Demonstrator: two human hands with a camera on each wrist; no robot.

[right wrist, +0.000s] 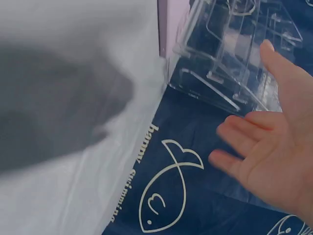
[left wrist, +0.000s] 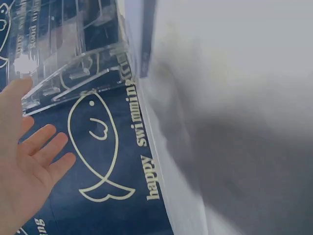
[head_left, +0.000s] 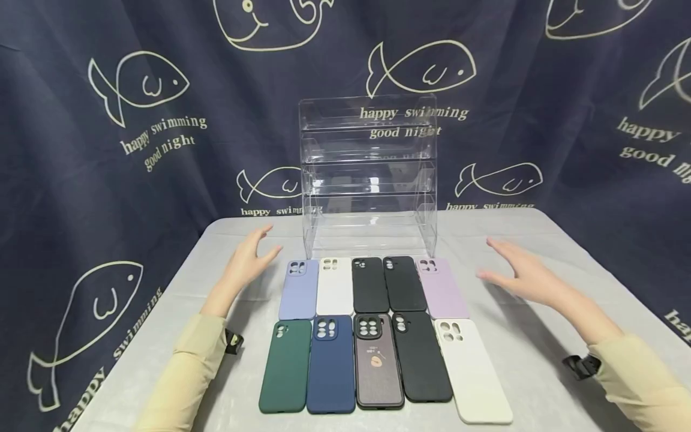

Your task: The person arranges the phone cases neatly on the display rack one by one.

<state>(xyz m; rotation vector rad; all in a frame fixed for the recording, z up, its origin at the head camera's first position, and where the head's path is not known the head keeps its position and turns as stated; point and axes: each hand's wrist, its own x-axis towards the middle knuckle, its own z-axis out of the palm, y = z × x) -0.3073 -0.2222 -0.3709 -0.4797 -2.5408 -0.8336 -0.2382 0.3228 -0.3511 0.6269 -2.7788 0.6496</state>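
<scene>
Two rows of phone cases lie on the table before a clear tiered display rack [head_left: 372,180]. My left hand [head_left: 245,261], fingers spread and holding nothing, hovers left of the light blue phone case [head_left: 299,294]. On the other side my right hand [head_left: 520,273] is likewise empty, to the right of the lilac phone case [head_left: 445,294]. Between those two lie a white phone case [head_left: 336,291] and two black ones. The front row has a green phone case [head_left: 286,372], a navy one [head_left: 332,372], a brown patterned one [head_left: 378,378], a black one [head_left: 423,366] and a cream one [head_left: 477,378].
The rack stands at the back of the table [head_left: 232,384], its tiers holding nothing visible. Behind it hangs a dark blue curtain [head_left: 335,72] printed with fish and lettering. A small black device sits at each wrist, below the beige sleeves [head_left: 186,366].
</scene>
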